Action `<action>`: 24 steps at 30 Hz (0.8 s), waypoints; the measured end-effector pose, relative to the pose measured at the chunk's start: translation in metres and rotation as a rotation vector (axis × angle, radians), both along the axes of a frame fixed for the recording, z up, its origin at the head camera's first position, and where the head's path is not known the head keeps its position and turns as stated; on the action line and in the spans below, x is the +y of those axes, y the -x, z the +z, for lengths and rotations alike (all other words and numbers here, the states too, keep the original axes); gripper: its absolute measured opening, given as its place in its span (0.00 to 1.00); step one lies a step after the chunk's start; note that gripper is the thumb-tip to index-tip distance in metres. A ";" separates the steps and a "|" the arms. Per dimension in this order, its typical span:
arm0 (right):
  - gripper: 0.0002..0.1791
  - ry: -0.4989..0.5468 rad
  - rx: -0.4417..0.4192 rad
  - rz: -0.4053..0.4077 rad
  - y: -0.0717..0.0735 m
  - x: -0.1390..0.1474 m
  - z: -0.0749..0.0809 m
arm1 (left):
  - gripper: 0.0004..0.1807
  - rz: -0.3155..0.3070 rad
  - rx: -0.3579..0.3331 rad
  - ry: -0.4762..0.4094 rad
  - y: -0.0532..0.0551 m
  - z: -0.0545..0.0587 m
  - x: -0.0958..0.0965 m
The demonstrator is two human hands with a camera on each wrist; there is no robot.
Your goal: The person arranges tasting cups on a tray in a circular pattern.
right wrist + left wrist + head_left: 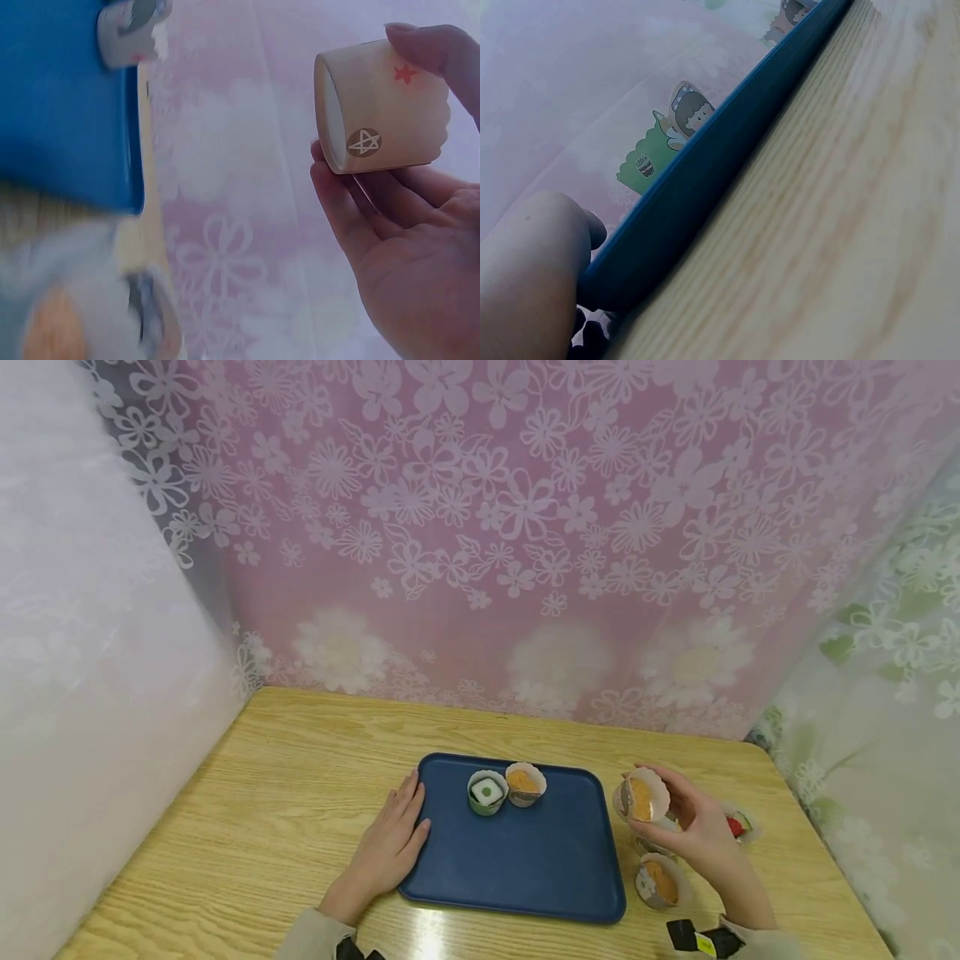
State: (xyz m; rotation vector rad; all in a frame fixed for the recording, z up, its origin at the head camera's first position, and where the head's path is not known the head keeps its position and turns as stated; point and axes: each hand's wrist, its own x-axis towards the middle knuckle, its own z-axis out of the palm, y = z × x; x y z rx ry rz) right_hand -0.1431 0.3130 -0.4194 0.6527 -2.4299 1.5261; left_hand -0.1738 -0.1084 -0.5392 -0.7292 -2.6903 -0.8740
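My right hand [701,827] holds a cupcake [641,795] in a pale paper cup, raised just off the tray's right edge. In the right wrist view the thumb and fingers grip that paper cup [386,109] from both sides; a star print shows on it. My left hand [388,839] rests along the left rim of the blue tray [517,860], fingers straight. On the tray, near its far edge, a green-cupped cake with a white top [487,792] stands beside an orange-topped cupcake [525,784].
Right of the tray stands another orange-topped cupcake [660,881]. One more cup [656,842] is partly hidden under my right hand, and a cake with red and green topping [738,824] sits behind the wrist. Flowered curtains [487,527] enclose the wooden table [262,802].
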 end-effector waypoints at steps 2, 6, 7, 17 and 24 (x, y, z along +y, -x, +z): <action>0.42 -0.001 -0.005 0.018 0.004 -0.008 0.001 | 0.31 -0.002 0.001 0.000 0.000 0.000 0.000; 0.42 0.020 0.005 0.068 0.011 -0.028 0.005 | 0.31 -0.001 0.004 -0.001 0.001 -0.001 0.000; 0.42 0.030 0.002 0.081 0.013 -0.034 0.005 | 0.31 0.001 0.005 -0.002 0.001 -0.001 0.000; 0.39 0.038 0.021 0.157 0.026 -0.096 0.002 | 0.31 0.010 0.003 -0.003 0.001 -0.001 0.000; 0.40 0.012 -0.039 0.157 0.029 -0.136 -0.018 | 0.31 0.009 0.007 -0.003 0.002 -0.002 0.000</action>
